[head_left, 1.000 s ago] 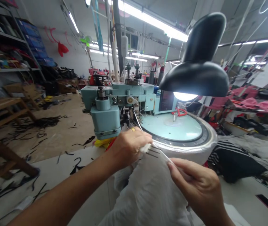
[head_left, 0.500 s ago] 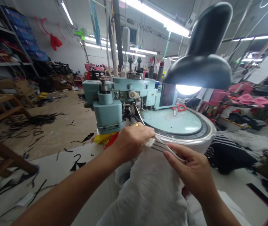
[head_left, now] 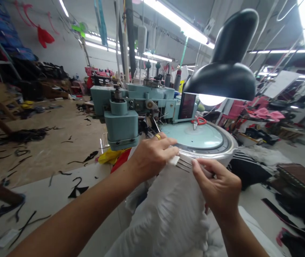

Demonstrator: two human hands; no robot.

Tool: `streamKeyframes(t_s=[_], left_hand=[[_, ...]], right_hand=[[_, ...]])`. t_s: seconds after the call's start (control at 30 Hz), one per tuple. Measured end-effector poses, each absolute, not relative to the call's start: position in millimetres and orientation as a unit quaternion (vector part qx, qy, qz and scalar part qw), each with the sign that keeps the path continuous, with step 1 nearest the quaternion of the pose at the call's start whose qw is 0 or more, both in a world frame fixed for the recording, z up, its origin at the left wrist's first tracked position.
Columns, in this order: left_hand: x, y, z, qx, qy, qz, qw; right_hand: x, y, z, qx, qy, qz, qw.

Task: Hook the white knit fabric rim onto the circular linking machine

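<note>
My left hand (head_left: 155,153), with a gold ring on one finger, is at the near rim of the round dial of a pale green linking machine (head_left: 121,125). Its thumb and fingers are closed on the edge of a white knit fabric (head_left: 165,210). A small white piece and a few thin dark lines show on the fabric beside the thumb; I cannot tell if they are stripes or prongs. My right hand (head_left: 219,182) pinches the same edge a little to the right. From both hands the fabric hangs down in folds below the dial (head_left: 207,139).
A black lamp (head_left: 222,82) shines over the dial, where red-handled scissors (head_left: 199,122) lie. Yellow cloth (head_left: 109,156) and red cloth (head_left: 120,162) are left of the fabric. Black striped cloth (head_left: 249,169) sits at right. Dark scraps (head_left: 79,189) litter the left side.
The view has shifted slightly to the right. My right thumb and fingers have closed up on the fabric edge, and the left fingers have spread slightly along the rim.
</note>
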State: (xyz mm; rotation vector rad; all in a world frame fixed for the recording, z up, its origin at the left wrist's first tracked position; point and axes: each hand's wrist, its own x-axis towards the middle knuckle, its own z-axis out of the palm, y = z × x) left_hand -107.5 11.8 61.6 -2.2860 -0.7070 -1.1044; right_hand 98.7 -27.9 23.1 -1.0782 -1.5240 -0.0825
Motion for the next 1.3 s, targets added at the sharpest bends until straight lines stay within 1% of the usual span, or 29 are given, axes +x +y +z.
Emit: streamKeyframes(t_s=[0.03, 0.07, 0.1, 0.17, 0.2, 0.23, 0.27, 0.33, 0.47, 0.63, 0.83, 0.97, 1.1, 1.3], left_hand=[[-108, 6, 60, -0.829, -0.275, -0.433, 0.222], [-108, -2, 56, -0.811, -0.294, -0.476, 0.170], [-107, -9, 50, -0.783, -0.314, -0.529, 0.090], [-98, -24, 32, -0.696, -0.348, -0.611, -0.142], [-92, -28, 21, -0.650, -0.357, -0.616, -0.266], [-84, -31, 11, -0.613, -0.358, -0.601, -0.367], [-76, -31, 1, -0.586, -0.354, -0.580, -0.442], [-63, -25, -11, -0.552, -0.339, -0.556, -0.521], [-59, -7, -11, -0.508, -0.317, -0.562, -0.571], [-70, 4, -5, -0.503, -0.344, -0.568, -0.552], [-75, 11, -3, -0.507, -0.372, -0.537, -0.563], [-75, 15, -2, -0.505, -0.388, -0.538, -0.552], [-73, 10, -2, -0.509, -0.389, -0.532, -0.554], [-68, 8, 0, -0.521, -0.387, -0.510, -0.564]], right_hand=[[98, -28, 24, -0.465, -0.654, -0.030, 0.596], [98, -28, 24, -0.464, -0.655, -0.026, 0.596], [97, -29, 24, -0.464, -0.656, -0.023, 0.595], [97, -28, 25, -0.462, -0.662, -0.018, 0.590], [97, -28, 26, -0.460, -0.665, -0.016, 0.588], [98, -28, 26, -0.459, -0.668, -0.016, 0.586], [98, -28, 27, -0.457, -0.669, -0.016, 0.586], [101, -28, 29, -0.457, -0.668, -0.019, 0.587], [103, -30, 30, -0.471, -0.665, -0.021, 0.579], [93, -28, 23, -0.438, -0.726, 0.007, 0.531], [94, -27, 20, -0.434, -0.706, -0.052, 0.558], [97, -27, 20, -0.459, -0.674, -0.034, 0.578], [96, -29, 23, -0.467, -0.671, -0.008, 0.576], [98, -32, 30, -0.486, -0.658, -0.024, 0.575]])
